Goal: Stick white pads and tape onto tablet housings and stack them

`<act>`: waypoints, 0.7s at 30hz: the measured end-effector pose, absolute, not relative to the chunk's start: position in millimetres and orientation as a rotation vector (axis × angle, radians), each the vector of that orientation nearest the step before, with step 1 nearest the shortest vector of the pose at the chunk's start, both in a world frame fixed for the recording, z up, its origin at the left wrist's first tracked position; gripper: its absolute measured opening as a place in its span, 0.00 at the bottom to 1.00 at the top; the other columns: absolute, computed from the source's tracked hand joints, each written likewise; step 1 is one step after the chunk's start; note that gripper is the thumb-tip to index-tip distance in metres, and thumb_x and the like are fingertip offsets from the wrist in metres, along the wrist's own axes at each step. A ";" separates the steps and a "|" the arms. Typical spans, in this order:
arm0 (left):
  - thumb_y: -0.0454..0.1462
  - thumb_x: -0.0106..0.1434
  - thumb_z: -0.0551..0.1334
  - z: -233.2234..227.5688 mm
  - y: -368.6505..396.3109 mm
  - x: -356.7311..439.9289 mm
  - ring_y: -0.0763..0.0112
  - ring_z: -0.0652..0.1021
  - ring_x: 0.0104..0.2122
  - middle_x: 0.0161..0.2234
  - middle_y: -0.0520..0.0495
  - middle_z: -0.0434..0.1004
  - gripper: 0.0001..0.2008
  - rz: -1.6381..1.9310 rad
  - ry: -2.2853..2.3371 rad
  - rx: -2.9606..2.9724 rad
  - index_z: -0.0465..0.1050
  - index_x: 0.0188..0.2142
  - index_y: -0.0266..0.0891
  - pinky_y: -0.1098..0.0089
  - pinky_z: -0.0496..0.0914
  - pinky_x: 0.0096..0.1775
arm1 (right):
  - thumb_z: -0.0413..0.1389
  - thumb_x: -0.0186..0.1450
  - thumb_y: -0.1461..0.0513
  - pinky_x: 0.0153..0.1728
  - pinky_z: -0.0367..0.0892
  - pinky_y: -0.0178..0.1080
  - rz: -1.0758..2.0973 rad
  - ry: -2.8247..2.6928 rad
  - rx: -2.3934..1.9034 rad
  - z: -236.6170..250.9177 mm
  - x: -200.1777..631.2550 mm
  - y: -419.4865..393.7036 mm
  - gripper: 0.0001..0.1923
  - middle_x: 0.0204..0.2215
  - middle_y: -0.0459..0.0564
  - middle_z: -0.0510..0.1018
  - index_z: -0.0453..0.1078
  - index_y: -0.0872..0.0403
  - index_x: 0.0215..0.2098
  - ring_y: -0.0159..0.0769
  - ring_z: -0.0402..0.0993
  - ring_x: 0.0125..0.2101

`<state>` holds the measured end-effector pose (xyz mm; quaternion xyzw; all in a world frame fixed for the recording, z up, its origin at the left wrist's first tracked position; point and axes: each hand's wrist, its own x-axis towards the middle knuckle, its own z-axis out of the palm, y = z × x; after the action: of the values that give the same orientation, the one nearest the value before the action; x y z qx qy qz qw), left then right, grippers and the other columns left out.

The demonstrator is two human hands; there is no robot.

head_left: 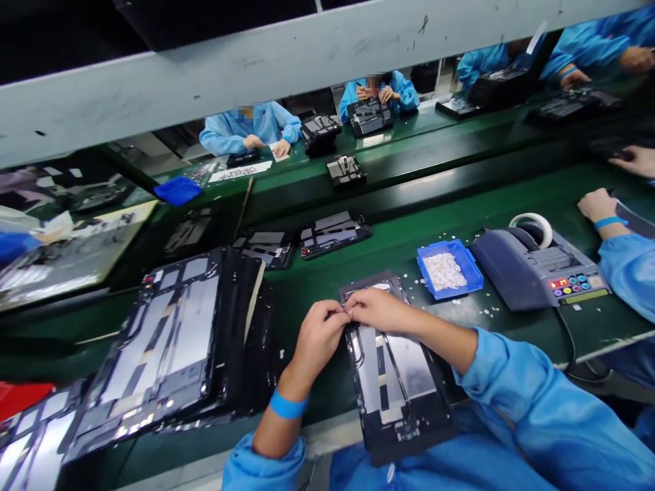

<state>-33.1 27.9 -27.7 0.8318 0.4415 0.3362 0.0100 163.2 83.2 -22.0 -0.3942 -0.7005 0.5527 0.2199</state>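
An opened tablet (419,372), its inner metal plates and flat cables facing up, lies at the bench edge in front of me. My left hand (320,334), with a blue wristband, is at the tablet's far left corner, thumb and fingers pinched together. My right hand (376,310) reaches across the tablet's far end, and its fingertips meet those of the left at the same corner. Whatever the two pinches hold is too small and hidden to make out. Past the right hand sits a blue tray (478,283) of small whitish pieces.
A tall stack of opened tablets (168,341) stands at left. Two more tablets (335,232) (269,245) lie beyond on the green bench. A tape dispenser (532,262) with lit buttons is at right, near a co-worker's hand (598,204). A grey shelf beam (286,61) crosses overhead; co-workers sit opposite.
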 end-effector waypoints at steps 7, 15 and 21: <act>0.38 0.61 0.67 -40.3 6.4 -5.7 0.69 0.78 0.30 0.34 0.48 0.80 0.12 1.160 1.658 1.511 0.78 0.44 0.39 0.70 0.72 0.33 | 0.59 0.64 0.68 0.26 0.62 0.30 1.626 -1.695 -1.200 -26.4 160.7 77.3 0.03 0.24 0.41 0.76 0.74 0.55 0.35 0.29 0.72 0.25; 0.45 0.59 0.67 -38.9 8.8 1.1 0.65 0.80 0.32 0.32 0.45 0.84 0.12 1.177 1.626 1.149 0.80 0.35 0.37 0.68 0.72 0.35 | 0.57 0.71 0.64 0.44 0.66 0.39 0.695 -2.205 -1.242 -26.3 162.3 54.6 0.06 0.37 0.53 0.82 0.76 0.55 0.39 0.40 0.78 0.40; 0.43 0.60 0.67 -39.0 -2.6 4.6 0.63 0.81 0.33 0.33 0.46 0.84 0.10 1.174 1.697 1.228 0.81 0.34 0.40 0.67 0.73 0.37 | 0.57 0.70 0.66 0.42 0.65 0.35 0.761 -2.245 -1.266 -26.9 162.0 49.6 0.06 0.38 0.50 0.84 0.77 0.53 0.40 0.37 0.79 0.39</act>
<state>4.6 -2.6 -39.0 0.4768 0.6589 0.4556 0.3618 162.0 49.6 -26.9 -0.4591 -0.8139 0.2758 0.2252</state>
